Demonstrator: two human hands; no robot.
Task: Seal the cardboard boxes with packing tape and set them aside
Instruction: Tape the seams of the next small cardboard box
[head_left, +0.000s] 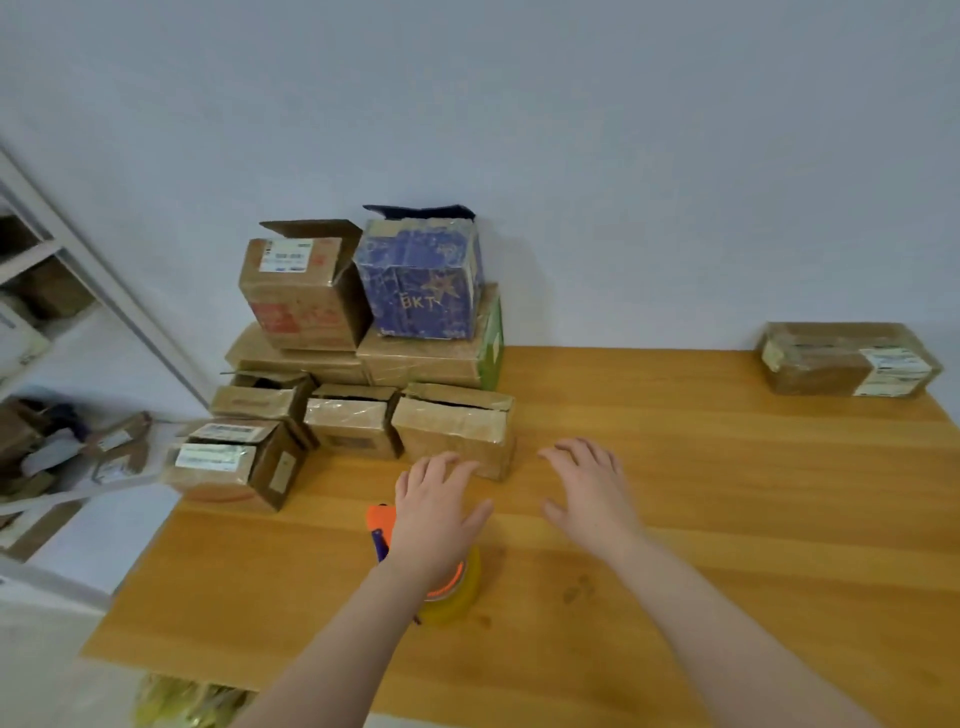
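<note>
Several cardboard boxes are piled at the table's left back corner. The nearest one (457, 428) has its top flaps slightly open. My left hand (435, 512) hovers with spread fingers just in front of that box, fingertips near its lower front face. My right hand (589, 486) is open to the right of the box, over bare wood. A tape dispenser (452, 584) with an orange frame and a yellowish tape roll lies on the table under my left wrist, partly hidden. One taped flat box (847, 358) sits alone at the far right back.
The wooden table (727, 519) stands against a pale wall. A blue box marked BKT (421, 280) tops the pile beside a tilted brown box (301, 291). White shelving (52, 291) with clutter stands to the left, and more boxes lie on the floor (114, 452).
</note>
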